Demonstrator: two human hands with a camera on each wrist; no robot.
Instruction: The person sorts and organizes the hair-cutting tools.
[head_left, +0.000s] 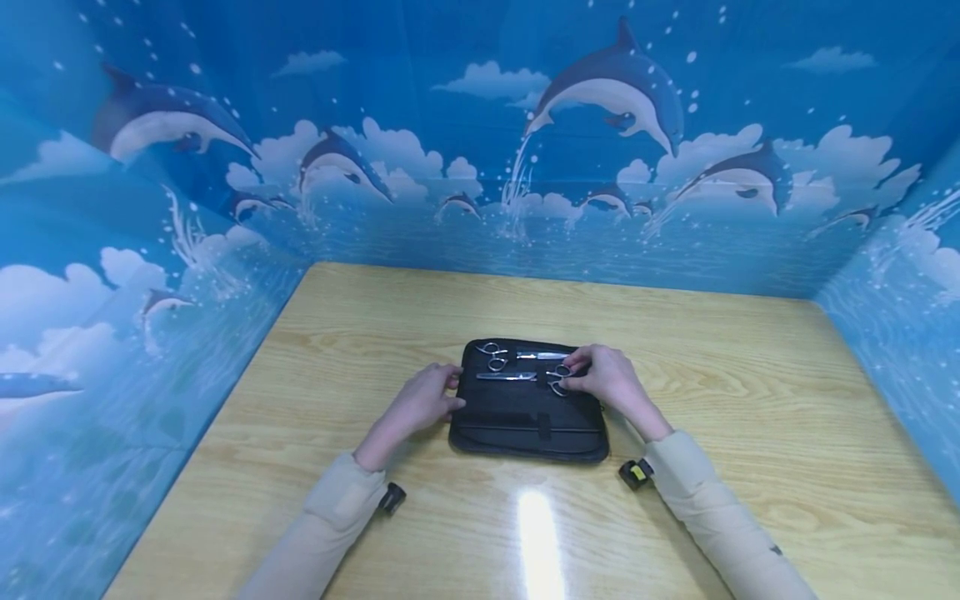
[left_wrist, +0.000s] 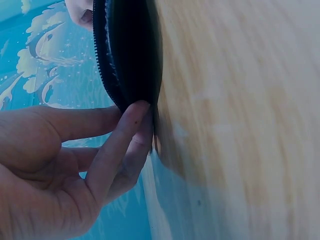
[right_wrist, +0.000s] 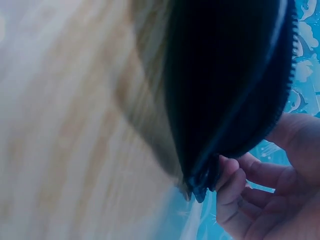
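A black zip case lies unfolded on the table with two pairs of silver scissors strapped inside. The upper scissors have their finger rings at the left and blades toward the right. Below them, the lower scissors point their blades left, rings to the right. My right hand reaches over the case's right side, thumb and fingertips pinching the ring end of the lower scissors. At the left edge, my left hand grips the case between thumb and fingers, beside the zipper teeth in the left wrist view.
A wood-grain table carries the case. Blue dolphin-print sheeting walls off the back and both sides. Black wrist devices sit below each cuff, one near the left sleeve, one near the right sleeve.
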